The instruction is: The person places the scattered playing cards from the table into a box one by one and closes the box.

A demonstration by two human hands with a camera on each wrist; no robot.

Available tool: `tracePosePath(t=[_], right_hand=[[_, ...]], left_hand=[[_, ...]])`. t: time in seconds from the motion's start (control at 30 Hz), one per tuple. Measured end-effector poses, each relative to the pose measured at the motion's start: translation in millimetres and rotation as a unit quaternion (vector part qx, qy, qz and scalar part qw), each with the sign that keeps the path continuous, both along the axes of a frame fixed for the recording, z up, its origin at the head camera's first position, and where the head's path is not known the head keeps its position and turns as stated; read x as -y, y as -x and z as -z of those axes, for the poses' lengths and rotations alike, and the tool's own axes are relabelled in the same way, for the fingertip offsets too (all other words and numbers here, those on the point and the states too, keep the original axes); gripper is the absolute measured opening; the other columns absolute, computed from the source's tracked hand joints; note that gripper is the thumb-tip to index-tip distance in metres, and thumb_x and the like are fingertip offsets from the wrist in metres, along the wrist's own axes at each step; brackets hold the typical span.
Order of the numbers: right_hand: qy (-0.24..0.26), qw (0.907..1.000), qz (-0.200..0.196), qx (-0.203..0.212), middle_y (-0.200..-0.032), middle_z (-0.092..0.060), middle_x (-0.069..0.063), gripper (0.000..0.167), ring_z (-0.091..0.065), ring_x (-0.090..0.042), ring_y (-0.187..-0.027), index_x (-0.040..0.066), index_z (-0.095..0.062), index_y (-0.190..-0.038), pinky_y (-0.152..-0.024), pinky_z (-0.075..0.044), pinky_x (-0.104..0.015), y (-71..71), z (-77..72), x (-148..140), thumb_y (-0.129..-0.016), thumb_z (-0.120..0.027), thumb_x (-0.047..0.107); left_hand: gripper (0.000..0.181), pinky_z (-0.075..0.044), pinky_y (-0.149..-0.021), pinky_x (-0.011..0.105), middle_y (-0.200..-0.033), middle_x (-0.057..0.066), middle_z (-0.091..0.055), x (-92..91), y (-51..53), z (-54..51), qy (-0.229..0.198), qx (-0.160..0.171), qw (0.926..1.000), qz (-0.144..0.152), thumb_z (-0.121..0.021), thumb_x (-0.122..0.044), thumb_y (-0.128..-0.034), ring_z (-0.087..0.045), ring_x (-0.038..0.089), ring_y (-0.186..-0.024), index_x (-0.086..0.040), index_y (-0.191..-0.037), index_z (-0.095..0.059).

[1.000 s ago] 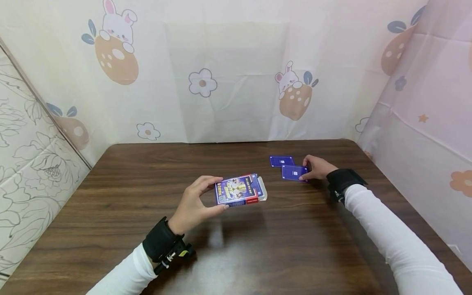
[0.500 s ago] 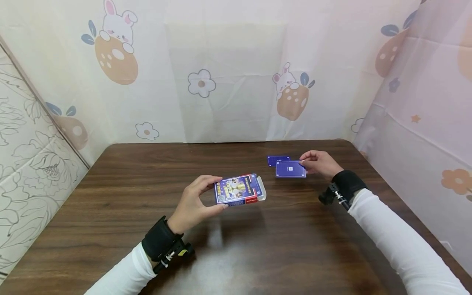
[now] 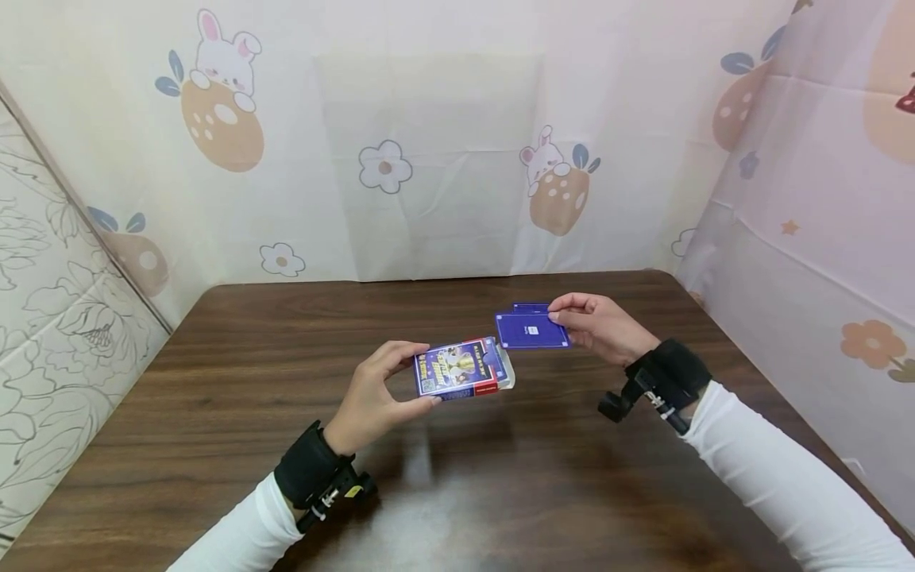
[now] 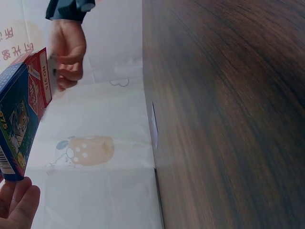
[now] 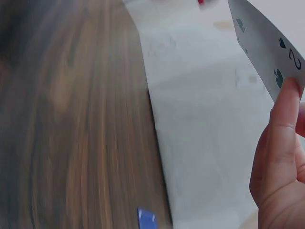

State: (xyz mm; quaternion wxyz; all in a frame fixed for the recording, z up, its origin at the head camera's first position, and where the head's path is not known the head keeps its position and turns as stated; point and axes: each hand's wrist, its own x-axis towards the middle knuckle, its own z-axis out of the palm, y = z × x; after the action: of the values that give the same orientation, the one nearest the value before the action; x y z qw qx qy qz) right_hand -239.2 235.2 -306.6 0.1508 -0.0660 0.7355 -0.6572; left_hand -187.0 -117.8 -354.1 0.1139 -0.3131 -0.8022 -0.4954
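Note:
In the head view, my left hand point(image 3: 375, 397) grips a blue and red playing-card box point(image 3: 457, 368) by its left end, thumb along the near edge. The box is held above the table, its flap sticking out at the right end. My right hand point(image 3: 604, 324) pinches a blue-backed playing card point(image 3: 532, 330) by its right edge, just right of the box opening. Spade marks show on that card's white face in the right wrist view. Partly hidden behind it, a second blue card point(image 3: 530, 307) lies on the table. In the left wrist view, fingertips point(image 4: 23, 202) support the box's end.
A dark wood-grain table point(image 3: 286, 326) spreads under both hands. Behind it hangs a pale curtain point(image 3: 443, 159) printed with rabbits and flowers, and more patterned cloth closes in on the left and right sides.
My right hand has lifted one card off the table and carried it left to beside the box opening. The left hand and box have stayed nearly still.

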Motion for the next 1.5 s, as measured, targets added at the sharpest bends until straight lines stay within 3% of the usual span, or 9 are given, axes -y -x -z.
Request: tracePosePath(t=[0.33, 0.6, 1.07, 1.5], right_hand=[[-0.066, 0.9978, -0.011, -0.007, -0.105, -0.060, -0.007, 0.014, -0.064, -0.018, -0.087, 0.000, -0.056, -0.109, -0.078, -0.058, -0.027, -17.7, -14.8, 18, -0.098, -0.057, 0.010], [-0.108, 0.9934, -0.016, -0.035, -0.096, -0.062, -0.007, 0.013, -0.062, -0.023, -0.089, 0.000, -0.059, -0.105, -0.079, -0.059, -0.034, -23.7, -16.5, 17, -0.095, -0.061, 0.009], [-0.192, 0.9753, -0.017, -0.107, -0.093, -0.064, -0.012, 0.025, -0.064, -0.021, -0.082, -0.006, -0.058, -0.108, -0.074, -0.059, -0.031, -30.8, -16.9, 29, -0.094, -0.065, 0.013], [-0.206, 0.9687, -0.040, -0.133, -0.093, -0.065, -0.016, 0.021, -0.060, -0.021, -0.080, -0.006, -0.061, -0.104, -0.071, -0.059, -0.032, -33.4, -13.0, 51, -0.091, -0.068, 0.009]], left_hand=[[0.060, -0.052, -0.096, 0.041, -0.122, 0.012, -0.060, -0.3, -2.5, -0.9, -0.003, -0.002, 1.0000, -0.001, -0.085, -0.008, -0.0729, -0.060, 0.022, -0.111, -0.003, -0.127, -0.060], [0.060, -0.052, -0.096, 0.040, -0.122, 0.011, -0.060, -0.1, -3.3, -1.4, -0.002, -0.004, 1.0000, 0.000, -0.085, -0.008, -0.0730, -0.059, 0.022, -0.111, -0.003, -0.127, -0.060], [0.060, -0.053, -0.094, 0.039, -0.122, 0.010, -0.061, -2.7, -3.4, -2.7, 0.013, -0.002, 0.9999, -0.003, -0.086, -0.010, -0.0728, -0.059, 0.021, -0.110, -0.003, -0.127, -0.060], [0.062, -0.053, -0.093, 0.039, -0.122, 0.009, -0.061, -7.1, -5.1, -2.3, 0.029, -0.017, 0.9994, -0.004, -0.087, -0.012, -0.0717, -0.058, 0.020, -0.110, -0.003, -0.127, -0.061]])
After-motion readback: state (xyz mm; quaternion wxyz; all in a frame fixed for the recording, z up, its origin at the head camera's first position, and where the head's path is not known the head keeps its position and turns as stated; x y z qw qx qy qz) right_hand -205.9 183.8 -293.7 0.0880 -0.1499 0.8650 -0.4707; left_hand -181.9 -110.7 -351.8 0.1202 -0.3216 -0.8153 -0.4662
